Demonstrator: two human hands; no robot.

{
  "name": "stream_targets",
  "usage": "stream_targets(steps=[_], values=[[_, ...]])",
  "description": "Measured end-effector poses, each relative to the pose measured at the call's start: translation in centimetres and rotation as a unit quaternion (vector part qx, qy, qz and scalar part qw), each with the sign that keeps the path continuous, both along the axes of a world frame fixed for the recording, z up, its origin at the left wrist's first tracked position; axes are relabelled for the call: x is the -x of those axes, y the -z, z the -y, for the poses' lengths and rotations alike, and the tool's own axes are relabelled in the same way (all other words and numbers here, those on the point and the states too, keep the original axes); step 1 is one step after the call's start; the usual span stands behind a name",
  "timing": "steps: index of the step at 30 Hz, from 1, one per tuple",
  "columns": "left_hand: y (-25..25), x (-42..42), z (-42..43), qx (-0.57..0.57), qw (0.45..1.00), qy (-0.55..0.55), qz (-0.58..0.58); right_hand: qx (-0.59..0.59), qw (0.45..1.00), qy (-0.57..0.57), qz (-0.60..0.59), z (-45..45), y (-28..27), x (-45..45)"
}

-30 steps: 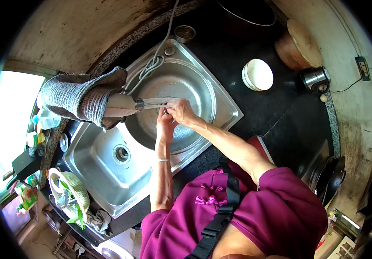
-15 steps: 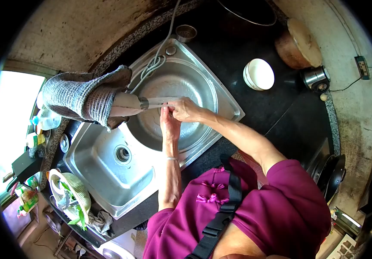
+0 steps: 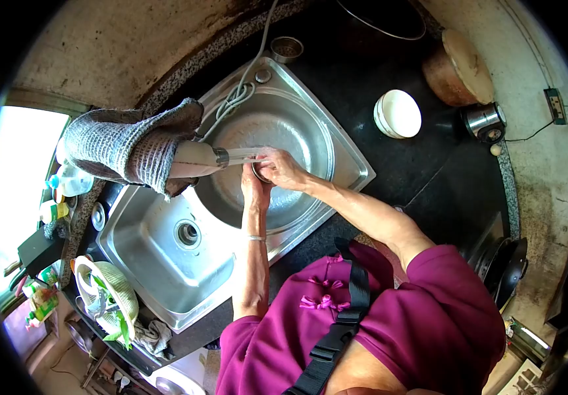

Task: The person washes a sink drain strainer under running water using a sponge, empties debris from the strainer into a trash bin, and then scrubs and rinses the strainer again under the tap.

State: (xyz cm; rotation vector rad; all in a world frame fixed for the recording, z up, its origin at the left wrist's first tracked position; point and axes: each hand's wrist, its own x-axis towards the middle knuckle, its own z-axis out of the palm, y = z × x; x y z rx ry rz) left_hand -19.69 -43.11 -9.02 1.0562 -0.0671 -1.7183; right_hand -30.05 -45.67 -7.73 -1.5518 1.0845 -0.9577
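Over the round basin [image 3: 303, 141] of the steel sink, my left hand [image 3: 257, 189] and my right hand [image 3: 282, 169] meet at a small metal-rimmed object [image 3: 259, 172], mostly hidden by my fingers. My left hand grips it from the near side, and my right hand's fingers are bent against it. Water [image 3: 241, 155] streams sideways onto my hands from a pale spout [image 3: 195, 160] with a metal tip. A grey cloth [image 3: 126, 148] is draped over the spout.
Stacked white bowls [image 3: 399, 114] stand on the dark counter right of the sink. A small metal cup [image 3: 286, 49] is behind the sink, a lidded pot [image 3: 458, 69] at the back right. A basket with greens [image 3: 114, 296] sits at the left, beside the rectangular basin [image 3: 165, 263].
My hands have stayed together under the water, shifting slightly. My fingers have changed position, and more of the metal rim shows between them than half a second ago.
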Motion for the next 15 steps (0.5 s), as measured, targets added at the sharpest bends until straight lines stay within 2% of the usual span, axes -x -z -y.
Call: stream_targets(steps=[3, 4, 6, 7, 9, 10, 11, 13, 14, 15], values=[[0.1, -0.6, 0.2, -0.003, 0.999, 0.035, -0.014, 0.040, 0.998, -0.035, 0.022, -0.2, -1.0, 0.5], [-0.1, -0.8, 0.2, -0.015, 0.998, 0.064, 0.025, 0.040, 0.998, -0.035, 0.023, 0.1, -1.6, 0.9], [-0.3, -0.7, 0.1, -0.027, 0.993, 0.091, 0.064, -0.102, 0.974, -0.195, -0.049, 1.0, -2.4, 1.7], [-0.2, -0.4, 0.0, -0.027, 0.996, 0.074, 0.052, -0.102, 0.974, -0.198, -0.049, 1.1, -2.2, 1.8], [0.4, -0.5, 0.0, -0.039, 0.995, 0.061, 0.063, 0.066, 0.947, -0.215, -0.231, 1.2, -1.9, 1.4], [0.8, -0.6, 0.3, -0.031, 0.996, 0.046, 0.063, 0.119, 0.931, -0.187, -0.290, 1.1, -2.5, 1.4], [1.2, -0.7, 0.4, -0.022, 0.997, 0.030, 0.061, 0.119, 0.931, -0.187, -0.291, 0.8, -2.2, 1.2], [0.7, -0.4, 0.6, -0.010, 0.999, 0.012, 0.039, 0.113, 0.974, -0.051, -0.188, 0.5, -1.9, 0.2], [0.4, -0.5, 0.6, -0.001, 1.000, 0.000, 0.020, -0.009, 0.996, -0.001, -0.091, -0.1, -1.7, -0.2], [0.5, -0.8, 0.3, 0.001, 0.997, 0.023, 0.068, -0.010, 0.996, -0.001, -0.089, -0.6, -1.3, -0.7]])
